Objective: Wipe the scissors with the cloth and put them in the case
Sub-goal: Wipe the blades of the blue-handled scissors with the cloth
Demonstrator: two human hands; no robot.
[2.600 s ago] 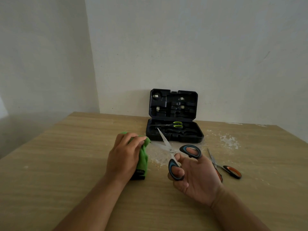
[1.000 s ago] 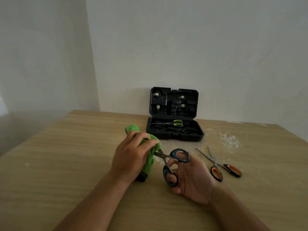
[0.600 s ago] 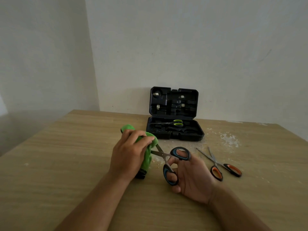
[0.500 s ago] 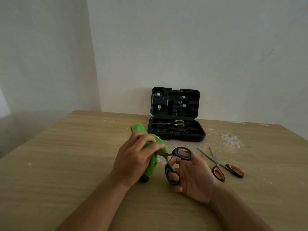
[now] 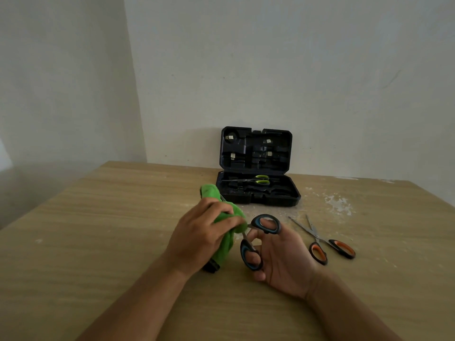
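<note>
Now my left hand (image 5: 199, 232) has slid the green cloth (image 5: 227, 232) down over the blades, right up to the blue scissors (image 5: 258, 238) my right hand (image 5: 280, 257) grips by the handles, so wiping goes on, with the case (image 5: 258, 190) open at twelve o'clock.

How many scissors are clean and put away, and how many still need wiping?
One looks done: the green-handled scissors lie in the open case. In hand: the right hand holds the blue-handled scissors while the left hand wraps the green cloth around their blades. Left: the orange-handled scissors wait on the table.
</note>
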